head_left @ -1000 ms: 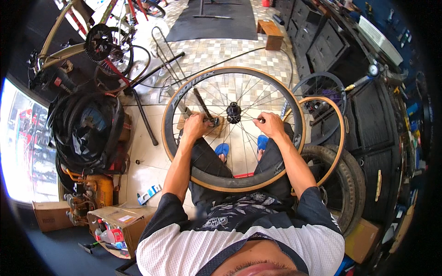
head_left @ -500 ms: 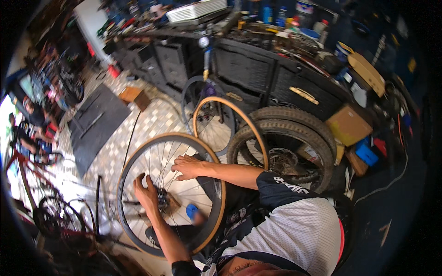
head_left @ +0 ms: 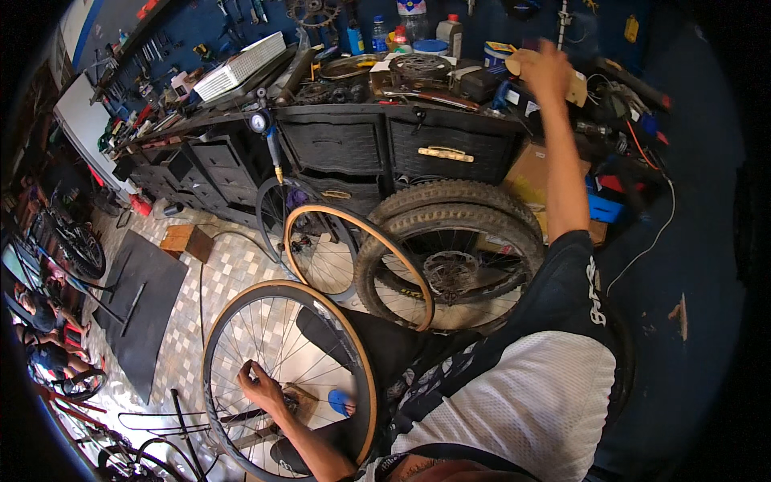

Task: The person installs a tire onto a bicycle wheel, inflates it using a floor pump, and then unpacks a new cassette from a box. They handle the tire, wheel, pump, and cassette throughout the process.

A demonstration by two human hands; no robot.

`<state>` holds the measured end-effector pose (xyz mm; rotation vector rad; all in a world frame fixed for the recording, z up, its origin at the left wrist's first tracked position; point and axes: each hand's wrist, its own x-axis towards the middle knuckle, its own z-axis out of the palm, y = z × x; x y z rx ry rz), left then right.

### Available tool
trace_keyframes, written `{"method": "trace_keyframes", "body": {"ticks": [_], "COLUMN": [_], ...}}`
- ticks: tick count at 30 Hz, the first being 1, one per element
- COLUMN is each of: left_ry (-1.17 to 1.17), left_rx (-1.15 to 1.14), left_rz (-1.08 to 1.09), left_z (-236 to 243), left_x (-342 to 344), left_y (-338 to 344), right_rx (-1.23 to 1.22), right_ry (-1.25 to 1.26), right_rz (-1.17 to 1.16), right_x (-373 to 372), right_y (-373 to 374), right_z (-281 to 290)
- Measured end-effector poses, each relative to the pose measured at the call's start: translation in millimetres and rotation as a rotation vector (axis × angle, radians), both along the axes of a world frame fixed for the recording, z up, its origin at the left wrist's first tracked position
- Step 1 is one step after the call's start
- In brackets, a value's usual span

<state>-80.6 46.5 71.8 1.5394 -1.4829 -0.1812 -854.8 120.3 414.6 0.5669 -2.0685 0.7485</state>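
A bicycle wheel (head_left: 373,386) with a dark deep rim, thin spokes and a tan-edged tyre stands slightly tilted in front of me, by my legs. My left hand (head_left: 262,387) is over its spokes near the hub, fingers curled in and thumb close to them. Whatever those fingers may hold is too small to make out. Stretched out to the far right, my right hand (head_left: 548,76) is at an open cardboard box (head_left: 577,88) on the workbench. Motion smears its fingers, so their grip is unclear. The box's contents are hidden.
Another tan-tyred wheel (head_left: 302,210) and a knobbly mountain bike tyre (head_left: 377,265) on its wheel lean by the black cabinets (head_left: 333,145). A floor pump (head_left: 273,149) stands behind. A wooden block (head_left: 186,241) and dark mat (head_left: 144,297) lie left. Bottles crowd the bench.
My right hand has left the wheel and swung up and right to the box on the bench. My left hand stays over the spokes, its fingers more curled. The view has turned right.
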Motion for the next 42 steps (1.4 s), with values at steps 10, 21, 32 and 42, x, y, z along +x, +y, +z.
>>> {"method": "trace_keyframes", "body": {"ticks": [10,21,32,42], "left_ry": [-0.057,-0.019,-0.06,0.508], "left_rx": [0.014,0.033,0.027,0.188], "left_rz": [-0.028,-0.014,-0.053,-0.278], "left_z": [5,3,11,42], "left_x": [-4,-4,-15,-46], "left_y": [9,12,14,21], "right_rx": [-0.395,-1.089,-1.117,-0.834], "right_ry": [-0.78,-0.978,-0.897,-1.264], "right_rz": [0.05,0.64,1.0,1.596], "right_x": [-131,-125,-90,70], "right_y": [72,71,69,1], "right_z": [-47,-45,-51,-100]}}
